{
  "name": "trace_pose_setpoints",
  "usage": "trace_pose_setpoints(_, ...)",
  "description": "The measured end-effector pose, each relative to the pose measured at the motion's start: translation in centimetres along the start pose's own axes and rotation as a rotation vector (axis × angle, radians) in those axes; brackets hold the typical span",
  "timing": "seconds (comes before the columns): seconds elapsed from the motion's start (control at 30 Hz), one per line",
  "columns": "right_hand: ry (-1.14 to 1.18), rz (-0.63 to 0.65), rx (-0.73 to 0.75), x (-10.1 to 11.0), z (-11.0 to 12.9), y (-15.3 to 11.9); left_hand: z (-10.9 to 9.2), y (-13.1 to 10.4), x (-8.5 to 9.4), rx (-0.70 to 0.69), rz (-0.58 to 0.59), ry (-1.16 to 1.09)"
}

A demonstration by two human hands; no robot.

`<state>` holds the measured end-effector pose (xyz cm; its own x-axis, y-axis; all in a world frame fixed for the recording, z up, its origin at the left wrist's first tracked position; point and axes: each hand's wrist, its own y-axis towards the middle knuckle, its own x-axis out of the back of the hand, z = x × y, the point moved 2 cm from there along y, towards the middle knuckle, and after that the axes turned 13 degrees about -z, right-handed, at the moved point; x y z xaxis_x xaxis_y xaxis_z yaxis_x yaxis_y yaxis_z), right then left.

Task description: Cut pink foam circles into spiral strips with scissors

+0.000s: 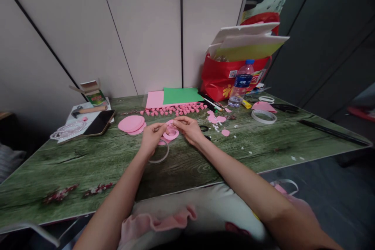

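Pink paper makes up the ring-shaped piece (175, 134) at the middle of the frame, pinched from both sides above the counter (96, 154). The left hand (153, 137) has its thumb and fingers closed on one edge, while the right hand (189, 129) grips the other edge between fingertips. The piece looks only partly shaped: its middle is loose and open, and I cannot tell whether its ends are fastened.

Much appears done already. A long band of small pink rosettes (175, 110) runs across the centre of the frame behind the hands, each seemingly finished, though they are too small to count. Cut pink discs (131, 123) lie flat in a stack left of centre, none of them curled, so they seem to be the part left. Uncut material shows too, a pink sheet (153, 99) beside a green sheet (184, 95) at upper centre.

Pink offcuts (220, 118) and white scraps (217, 127) right of centre suggest that cutting has been done. One tape roll (159, 161) is just below the left hand; another roll (263, 121) lies at the right of the frame.
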<state>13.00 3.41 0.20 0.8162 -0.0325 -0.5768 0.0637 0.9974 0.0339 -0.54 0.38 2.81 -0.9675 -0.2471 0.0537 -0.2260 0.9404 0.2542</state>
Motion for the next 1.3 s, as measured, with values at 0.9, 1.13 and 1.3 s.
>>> trace_pose_setpoints(0.9, 0.007, 0.068, -0.044, -0.3, 0.23, -0.3, -0.06, -0.02, 0.03, 0.01, -0.017, -0.014)
trace_pose_setpoints(1.13, -0.011, 0.064, -0.033, -0.25, 0.21, -0.34, -0.04, -0.18, -0.02, 0.047, 0.046, -0.052)
trace_pose_setpoints(1.3, -0.037, 0.059, 0.006, -0.16, 0.21, -0.35, -0.11, -0.23, -0.1, 0.058, 0.066, -0.069)
